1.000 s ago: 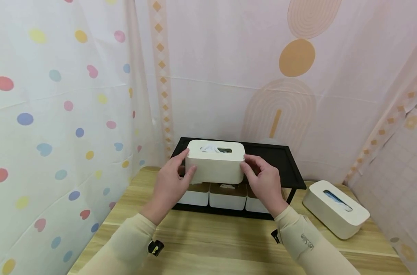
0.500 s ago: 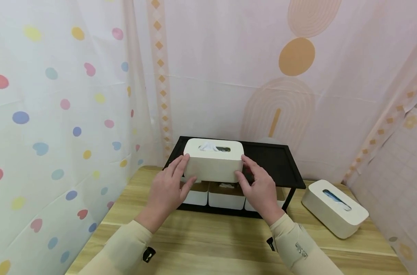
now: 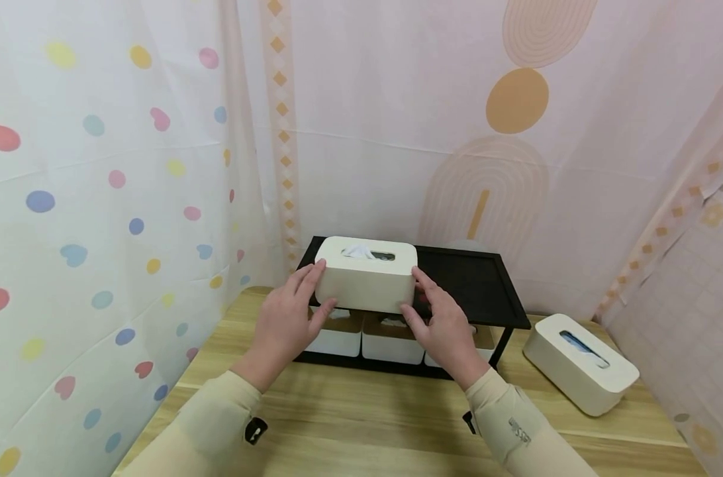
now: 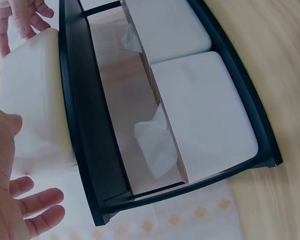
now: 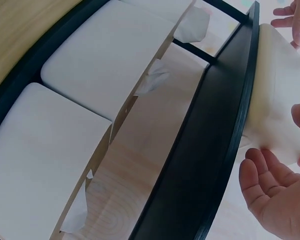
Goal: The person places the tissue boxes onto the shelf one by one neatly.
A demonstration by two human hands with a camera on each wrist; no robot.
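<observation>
A cream tissue box (image 3: 364, 288) with a white tissue in its top slot is at the front left of a black two-tier rack (image 3: 475, 281), its bottom along the upper shelf's front edge. My left hand (image 3: 283, 328) holds the box's left end, thumb on the front corner and fingers by the side. At the opposite end, my right hand (image 3: 447, 331) grips in the same manner. Both wrist views show the box (image 4: 32, 95) from below, against the rack's edge. Some lower fingers (image 4: 40, 205) of the left hand stand away from it there.
White open bins (image 3: 393, 348) stand side by side on the rack's lower tier, with white tissue at their tops. To the right, another cream tissue box (image 3: 576, 371) lies at an angle on the wooden table (image 3: 361, 430). Patterned curtains (image 3: 373, 185) hang behind and at both sides.
The tissue box has shifted slightly left and back on the rack, both hands moving with it. My left fingers lie straighter than a second ago. The other box stays put.
</observation>
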